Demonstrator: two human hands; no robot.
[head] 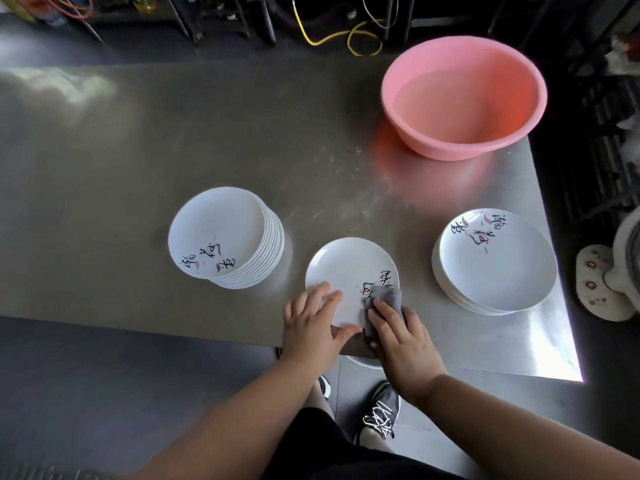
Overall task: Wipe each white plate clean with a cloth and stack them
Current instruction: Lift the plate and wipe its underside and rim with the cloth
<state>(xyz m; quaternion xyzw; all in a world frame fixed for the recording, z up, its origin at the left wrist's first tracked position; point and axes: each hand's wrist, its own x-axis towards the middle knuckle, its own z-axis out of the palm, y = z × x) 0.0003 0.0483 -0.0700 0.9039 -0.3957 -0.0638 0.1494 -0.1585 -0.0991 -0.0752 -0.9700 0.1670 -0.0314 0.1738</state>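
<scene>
1. The single white plate [349,271] lies flat near the desk's [138,150] front edge, under both hands. It looks rigid, glazed and smooth, so it would probably slide on the steel and chip if knocked; the rim seems the safest place to take hold.
2. The left hand [313,327] rests on the plate's near-left rim, fingers straight and spread and thumb on the near edge, steadying the plate rather than gripping it.
3. The right hand [403,344] presses a grey cloth [384,303] onto the plate's near-right part, fingers laid over the bunched fabric. The cloth looks soft and limp, and whether it is damp cannot be told.
4. Count: one plate being wiped, one cloth, two stacks.
5. The tall plate stack [225,237] stands well to the left of the left hand, with about ten rims showing.
6. The low plate stack [495,261] sits just right of the right hand, with only a few plates; the exact number is unclear.
7. One pink basin [464,98] stands far beyond the right hand.
</scene>
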